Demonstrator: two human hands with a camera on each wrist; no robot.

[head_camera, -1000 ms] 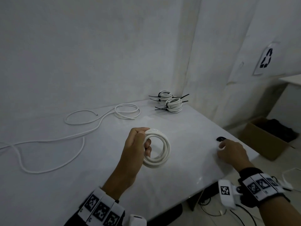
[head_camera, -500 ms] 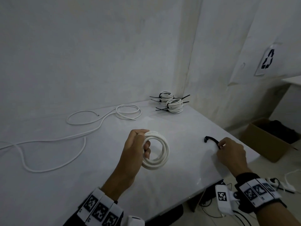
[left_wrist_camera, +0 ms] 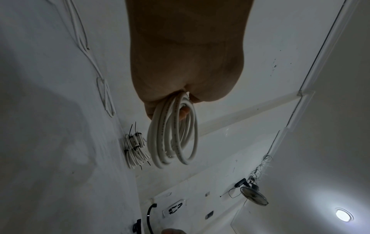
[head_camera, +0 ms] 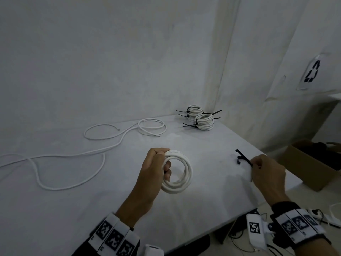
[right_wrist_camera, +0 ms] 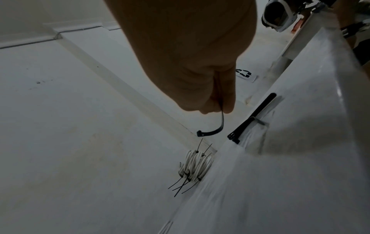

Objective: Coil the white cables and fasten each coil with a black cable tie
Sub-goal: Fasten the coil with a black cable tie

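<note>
My left hand (head_camera: 162, 160) grips a white cable coil (head_camera: 186, 174) of several loops and holds it upright above the white table (head_camera: 212, 191); in the left wrist view the coil (left_wrist_camera: 172, 136) hangs from the curled fingers. To the right, my right hand (head_camera: 255, 163) pinches one end of a black cable tie (head_camera: 243, 157), which curves up and left above the table. In the right wrist view the tie (right_wrist_camera: 217, 128) dangles from the pinching fingers (right_wrist_camera: 212, 109). The two hands are apart.
Tied coils (head_camera: 200, 117) with black tie tails sit stacked in the far table corner by the wall. Loose white cable (head_camera: 73, 154) sprawls over the left of the table. Spare black ties (right_wrist_camera: 252, 117) lie near the right edge. A cardboard box (head_camera: 310, 163) stands on the floor to the right.
My right hand has picked a black cable tie up from the table's right edge and raised it toward the coil. The left hand keeps the coil nearly still.
</note>
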